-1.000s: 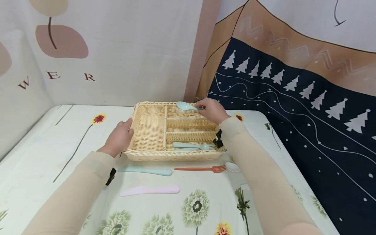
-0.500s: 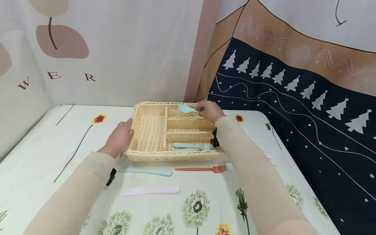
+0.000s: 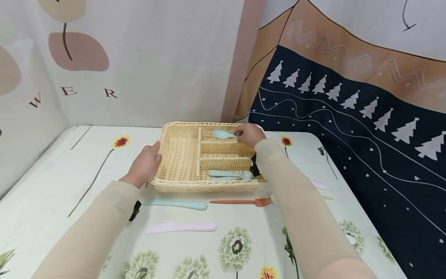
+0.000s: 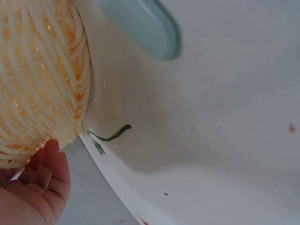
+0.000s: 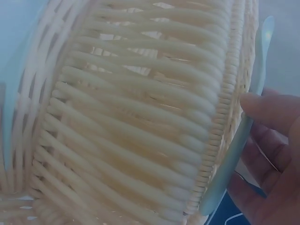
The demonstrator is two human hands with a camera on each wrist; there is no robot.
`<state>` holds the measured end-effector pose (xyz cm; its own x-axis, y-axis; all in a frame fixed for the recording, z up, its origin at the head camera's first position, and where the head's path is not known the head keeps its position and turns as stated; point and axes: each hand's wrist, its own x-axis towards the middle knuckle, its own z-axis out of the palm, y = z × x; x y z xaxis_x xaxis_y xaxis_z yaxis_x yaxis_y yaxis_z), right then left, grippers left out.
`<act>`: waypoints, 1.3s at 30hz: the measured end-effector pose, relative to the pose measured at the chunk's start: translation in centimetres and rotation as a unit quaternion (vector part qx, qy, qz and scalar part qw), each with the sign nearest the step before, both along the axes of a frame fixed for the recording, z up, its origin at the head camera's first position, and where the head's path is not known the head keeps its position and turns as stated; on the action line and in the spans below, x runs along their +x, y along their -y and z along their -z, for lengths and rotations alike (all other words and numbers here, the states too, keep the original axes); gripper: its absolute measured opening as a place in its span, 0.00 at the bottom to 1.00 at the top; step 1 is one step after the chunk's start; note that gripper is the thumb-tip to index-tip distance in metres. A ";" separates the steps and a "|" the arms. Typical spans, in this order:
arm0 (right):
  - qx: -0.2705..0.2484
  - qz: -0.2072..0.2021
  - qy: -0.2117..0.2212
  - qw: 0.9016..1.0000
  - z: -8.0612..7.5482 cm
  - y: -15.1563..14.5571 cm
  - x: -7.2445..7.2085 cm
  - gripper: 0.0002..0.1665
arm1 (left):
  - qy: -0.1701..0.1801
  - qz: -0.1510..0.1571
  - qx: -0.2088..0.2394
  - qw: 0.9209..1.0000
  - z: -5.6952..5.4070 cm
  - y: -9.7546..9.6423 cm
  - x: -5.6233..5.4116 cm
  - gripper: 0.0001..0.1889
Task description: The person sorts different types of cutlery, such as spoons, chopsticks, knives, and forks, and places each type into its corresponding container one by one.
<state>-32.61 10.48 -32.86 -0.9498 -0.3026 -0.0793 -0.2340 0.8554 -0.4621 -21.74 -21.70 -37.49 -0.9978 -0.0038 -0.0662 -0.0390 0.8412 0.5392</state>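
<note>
At the wicker basket (image 3: 205, 187), right fingers (image 5: 247, 197) pinch a pale-blue spoon (image 3: 222, 134); left fingers (image 4: 57, 174) grip the basket's left end.

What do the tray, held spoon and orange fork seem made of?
Tray: pale woven strands with a slight sheen; rattan or plastic imitation, can't tell.
Spoon: probably plastic; smooth, even pale blue, soft highlight on the bowl.
Orange fork: likely plastic, uniform solid colour; too small to judge finish.

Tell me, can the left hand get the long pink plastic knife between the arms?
Probably yes: the knife lies uncovered on the white flowered cloth, though the left hand would first need to let go of the pale wicker basket.
</note>
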 end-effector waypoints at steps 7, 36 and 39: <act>0.021 -0.006 -0.019 1.000 0.1 0.4 0.1 0.18 | -0.003 0.000 -0.002 1.000 0.0 -0.1 0.0 0.29; -0.022 0.005 -0.002 1.000 -0.3 -0.1 0.5 0.17 | -0.003 0.002 -0.011 1.000 -0.3 -0.1 0.1 0.29; -0.047 0.001 -0.006 0.999 -0.8 -0.2 0.9 0.16 | -0.002 0.000 -0.008 1.000 -0.3 -0.1 0.1 0.29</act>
